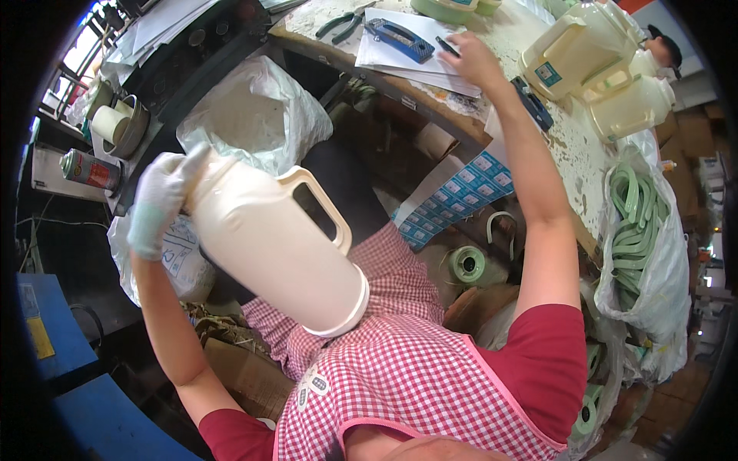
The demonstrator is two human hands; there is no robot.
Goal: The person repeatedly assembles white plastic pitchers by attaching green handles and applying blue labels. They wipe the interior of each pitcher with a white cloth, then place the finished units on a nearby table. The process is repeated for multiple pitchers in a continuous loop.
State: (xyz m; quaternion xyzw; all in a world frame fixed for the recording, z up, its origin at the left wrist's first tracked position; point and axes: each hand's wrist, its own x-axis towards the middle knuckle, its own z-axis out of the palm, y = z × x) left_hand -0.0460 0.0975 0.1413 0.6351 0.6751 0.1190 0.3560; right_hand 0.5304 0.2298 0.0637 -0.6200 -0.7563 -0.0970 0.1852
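Observation:
My left hand (160, 196), in a white glove, is closed around the neck end of a large cream plastic jug (269, 238). The jug lies tilted across my lap, its loop handle facing up and right and its round base against my checked apron (415, 384). My bare right hand (478, 63) reaches out to the worktable, fingers pinched on a small dark piece (447, 46) whose kind I cannot make out. Beside it a blue-handled tool (400, 40) rests on white paper sheets (384, 65). A second dark blue tool (532, 104) lies near my right wrist.
Pliers (342, 27) lie on the worktable (573, 161); translucent jugs (630, 107) stand at its right. A blue sticker sheet (453, 196) hangs below its edge. A bag of green strips (638, 223) hangs at right. An open white bag (246, 115) and spray can (91, 170) are left.

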